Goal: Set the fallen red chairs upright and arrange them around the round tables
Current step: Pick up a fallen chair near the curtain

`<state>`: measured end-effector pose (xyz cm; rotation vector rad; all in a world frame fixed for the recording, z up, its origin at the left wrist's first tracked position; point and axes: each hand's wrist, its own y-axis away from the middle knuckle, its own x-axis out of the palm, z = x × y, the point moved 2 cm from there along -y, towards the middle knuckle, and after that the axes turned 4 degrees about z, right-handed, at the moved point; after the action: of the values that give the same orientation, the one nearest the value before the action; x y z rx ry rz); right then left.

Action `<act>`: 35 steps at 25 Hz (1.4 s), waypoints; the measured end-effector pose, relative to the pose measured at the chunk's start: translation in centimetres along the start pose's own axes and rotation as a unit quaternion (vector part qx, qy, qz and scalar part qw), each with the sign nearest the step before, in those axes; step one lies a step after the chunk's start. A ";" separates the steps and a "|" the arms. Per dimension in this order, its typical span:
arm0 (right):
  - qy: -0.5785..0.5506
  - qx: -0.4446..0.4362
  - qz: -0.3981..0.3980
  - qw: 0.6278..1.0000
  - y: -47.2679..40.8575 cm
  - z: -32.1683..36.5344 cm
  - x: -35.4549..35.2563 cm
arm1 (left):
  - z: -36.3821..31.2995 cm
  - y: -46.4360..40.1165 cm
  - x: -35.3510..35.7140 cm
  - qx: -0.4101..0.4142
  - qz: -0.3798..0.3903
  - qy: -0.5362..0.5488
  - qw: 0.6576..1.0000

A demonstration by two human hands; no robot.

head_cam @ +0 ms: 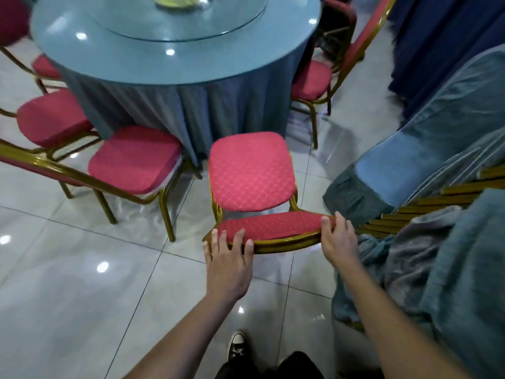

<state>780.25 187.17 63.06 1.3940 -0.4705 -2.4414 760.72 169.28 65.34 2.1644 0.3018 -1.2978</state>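
Head view: my left hand (pixel 229 251) and right hand (pixel 337 239) both clamp the backrest top of the upright red chair (pixel 251 173), apparently to steer its seat toward the round table (pixel 164 64).

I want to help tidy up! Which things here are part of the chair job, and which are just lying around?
Part of the job:
held red chair
left hand
right hand
round table
neighbouring red chair

Just lying about:
blue cloth heap
gold frames
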 end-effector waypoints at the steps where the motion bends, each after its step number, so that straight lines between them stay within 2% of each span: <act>1: -0.015 -0.017 0.006 1.000 0.3 0.4 0.1 | -0.1 -0.3 -0.4 0.021 -0.025 0.001 0.999; 3: -0.054 -0.050 0.023 0.997 -0.2 1.0 -0.1 | -0.5 -1.5 -1.2 0.043 -0.041 -0.008 0.998; 6: -0.082 -0.076 0.055 0.992 -3.3 2.6 -0.7 | -1.1 -4.9 -3.0 0.028 -0.060 0.015 0.998; 14: -0.035 -0.122 0.103 0.987 -17.0 13.8 -3.4 | -4.3 -17.8 -9.9 -0.063 -0.147 0.044 0.986; 27: -0.015 -0.163 0.174 0.971 -33.1 22.5 -7.7 | -9.7 -32.2 -13.2 -0.129 -0.096 0.111 0.981; 31: 0.014 -0.186 0.183 0.965 -36.6 24.6 -8.8 | -10.9 -35.4 -15.5 -0.165 -0.086 0.084 0.979; 33: 0.034 -0.203 0.165 0.965 -37.7 24.6 -9.8 | -12.4 -36.9 -16.7 -0.148 -0.097 0.072 0.981; 35: 0.035 -0.212 0.151 0.965 -38.9 24.2 -10.8 | -14.8 -38.4 -17.6 -0.090 -0.106 0.067 0.988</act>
<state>761.15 229.99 66.74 1.1275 -0.1168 -2.0808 744.55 210.60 71.43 2.1107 0.6939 -1.1881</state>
